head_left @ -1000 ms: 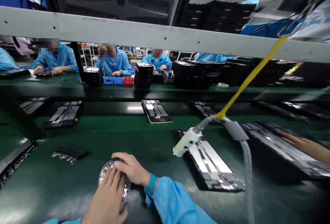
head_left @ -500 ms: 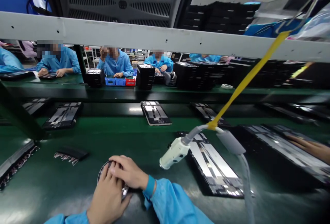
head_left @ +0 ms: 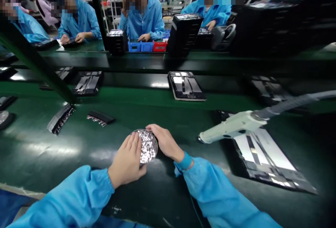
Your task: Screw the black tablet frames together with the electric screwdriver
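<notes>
A round dish point(head_left: 149, 148) full of small shiny metal pieces sits low in the middle of the head view. My left hand point(head_left: 126, 160) grips its left side, the fingers lying over the rim and the thumb at the near edge. Curled around the far right rim is my right hand point(head_left: 167, 142), its fingertips at the back of the dish. A teal band circles my right wrist. Just right of that hand, a pale green nozzle-like tool point(head_left: 227, 128) on a grey hose hangs over an opened tablet point(head_left: 265, 156).
Two dark strips with wire ends, one near point(head_left: 100, 117) and one farther left point(head_left: 61, 118), lie on the green bench. More opened tablets, one in the centre point(head_left: 187, 86), rest behind. A slanted green post point(head_left: 39, 60) crosses the left side. Co-workers in blue sit opposite.
The view has tilted down and turned left. My right hand has come off the back of my left hand to the dish's right rim, uncovering the shiny pieces.
</notes>
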`<state>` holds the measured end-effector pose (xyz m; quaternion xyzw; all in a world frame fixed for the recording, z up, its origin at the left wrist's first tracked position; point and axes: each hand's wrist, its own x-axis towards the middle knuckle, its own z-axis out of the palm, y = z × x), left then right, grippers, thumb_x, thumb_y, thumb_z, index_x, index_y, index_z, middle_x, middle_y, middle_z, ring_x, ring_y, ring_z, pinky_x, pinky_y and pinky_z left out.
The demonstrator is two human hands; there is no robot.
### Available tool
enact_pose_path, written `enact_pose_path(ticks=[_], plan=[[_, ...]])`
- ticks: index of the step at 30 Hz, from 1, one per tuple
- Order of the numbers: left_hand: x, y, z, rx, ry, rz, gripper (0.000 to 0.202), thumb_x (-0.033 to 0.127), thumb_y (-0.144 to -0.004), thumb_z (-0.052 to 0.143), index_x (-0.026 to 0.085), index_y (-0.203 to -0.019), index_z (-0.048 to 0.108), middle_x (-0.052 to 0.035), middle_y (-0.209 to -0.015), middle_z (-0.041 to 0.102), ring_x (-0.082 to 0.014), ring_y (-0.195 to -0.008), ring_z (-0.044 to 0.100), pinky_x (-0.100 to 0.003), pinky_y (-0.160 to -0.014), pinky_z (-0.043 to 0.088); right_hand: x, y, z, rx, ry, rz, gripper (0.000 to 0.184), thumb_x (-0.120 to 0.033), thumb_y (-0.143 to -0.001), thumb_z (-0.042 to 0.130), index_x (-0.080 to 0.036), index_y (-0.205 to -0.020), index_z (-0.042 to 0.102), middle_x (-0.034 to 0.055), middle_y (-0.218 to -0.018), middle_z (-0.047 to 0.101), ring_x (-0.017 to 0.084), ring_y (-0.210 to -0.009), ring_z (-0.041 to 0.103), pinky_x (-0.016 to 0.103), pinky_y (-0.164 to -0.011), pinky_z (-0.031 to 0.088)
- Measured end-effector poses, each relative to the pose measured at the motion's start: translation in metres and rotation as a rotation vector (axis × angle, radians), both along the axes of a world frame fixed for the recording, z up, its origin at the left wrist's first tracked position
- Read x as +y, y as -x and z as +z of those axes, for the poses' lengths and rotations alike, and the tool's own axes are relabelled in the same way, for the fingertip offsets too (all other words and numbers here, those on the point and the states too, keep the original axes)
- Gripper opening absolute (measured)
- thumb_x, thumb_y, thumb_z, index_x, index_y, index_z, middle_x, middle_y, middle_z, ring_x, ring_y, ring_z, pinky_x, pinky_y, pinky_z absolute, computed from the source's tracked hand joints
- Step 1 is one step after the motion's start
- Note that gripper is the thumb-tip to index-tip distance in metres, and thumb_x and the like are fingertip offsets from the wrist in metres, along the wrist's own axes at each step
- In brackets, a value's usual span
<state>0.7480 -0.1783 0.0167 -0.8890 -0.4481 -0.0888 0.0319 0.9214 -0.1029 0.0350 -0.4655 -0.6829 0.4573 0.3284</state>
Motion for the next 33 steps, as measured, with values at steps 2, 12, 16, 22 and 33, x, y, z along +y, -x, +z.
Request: enact_pose_path(ticks=[2,12,16,22,33], plan=[[-0.005,-0.001,-0.002,-0.013,-0.025,-0.034,0.072,0.044,-0.089,0.055,-0.005,-0.142,0.049,-0.0298,-0.151,0.044,-0.0423,-0.145,0.039,-0.051,-0.121,0.031,0.000,0.000,0.000,0.003,-0.022,0.001,0.057,-0.062,-0.098,0.032,-0.020,-0.105,0.071,0.0089,-0.109,0.074,0.025,-0.107,0.066,0.042,-0.104,0.047],[-0.003,0.002,-0.002,-0.022,-0.049,-0.006,0.071,0.040,-0.087,0.057,-0.008,-0.139,0.050,-0.0321,-0.150,0.043,-0.0436,-0.144,0.040,-0.052,-0.121,0.030,-0.004,-0.004,0.007,-0.023,-0.050,-0.017,0.058,-0.063,-0.098,0.033,-0.020,-0.096,0.071,0.0091,-0.100,0.074,0.025,-0.097,0.067,0.043,-0.098,0.049],[-0.002,-0.012,-0.002,-0.025,-0.054,-0.059,0.071,0.047,-0.091,0.054,-0.006,-0.139,0.051,-0.0303,-0.149,0.047,-0.0424,-0.143,0.041,-0.050,-0.121,0.031,0.003,0.001,0.005,0.008,-0.047,0.084,0.060,-0.068,-0.092,0.038,-0.020,-0.100,0.074,0.0086,-0.112,0.074,0.026,-0.112,0.065,0.041,-0.106,0.047],[0.006,-0.007,-0.001,-0.018,-0.086,-0.026,0.076,0.048,-0.091,0.053,-0.012,-0.138,0.049,-0.0357,-0.146,0.046,-0.0459,-0.141,0.043,-0.054,-0.119,0.032,0.000,-0.006,0.008,-0.017,-0.045,0.031,0.054,-0.059,-0.098,0.035,-0.020,-0.100,0.072,0.0073,-0.103,0.076,0.024,-0.102,0.068,0.039,-0.098,0.050],[0.014,-0.009,-0.002,0.009,-0.049,-0.043,0.084,0.060,-0.093,0.049,-0.011,-0.140,0.047,-0.0342,-0.148,0.044,-0.0445,-0.143,0.041,-0.055,-0.119,0.031,0.001,-0.006,0.003,-0.001,-0.029,0.035,0.058,-0.063,-0.096,0.034,-0.021,-0.103,0.073,0.0088,-0.107,0.076,0.026,-0.104,0.068,0.042,-0.100,0.050]])
